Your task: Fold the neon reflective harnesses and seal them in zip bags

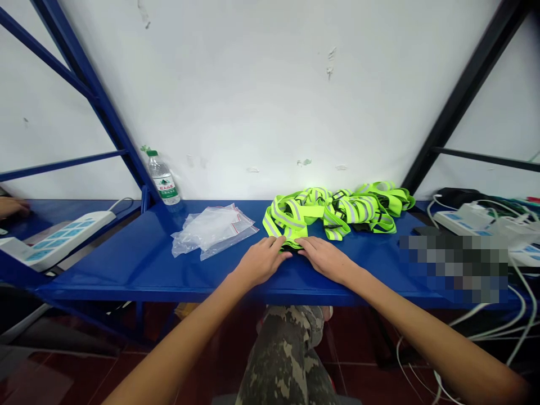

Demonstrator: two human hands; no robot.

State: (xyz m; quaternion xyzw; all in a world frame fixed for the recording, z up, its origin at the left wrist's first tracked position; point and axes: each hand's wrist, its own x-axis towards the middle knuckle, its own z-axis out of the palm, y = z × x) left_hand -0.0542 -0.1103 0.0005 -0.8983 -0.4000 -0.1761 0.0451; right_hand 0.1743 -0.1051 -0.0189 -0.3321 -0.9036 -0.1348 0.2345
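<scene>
My left hand (262, 259) and my right hand (327, 257) meet near the front of the blue table. Between them is a folded neon-yellow reflective strap (292, 244), dark along its near edge. The fingers of each hand close on one end of this fold. Right behind it lies a loose heap of more neon-yellow reflective straps (363, 209) with grey stripes and black buckles. Whether the folded piece joins the heap I cannot tell. To the left of my left hand, several clear zip bags (217, 226) with red lines lie in an overlapping stack.
A water bottle (163, 181) stands at the back left of the blue table (139, 270), against the wall. White power strips (70, 236) lie at the left, with another (464, 222) among cables at the right. Another person's hand (13, 207) shows at the far left.
</scene>
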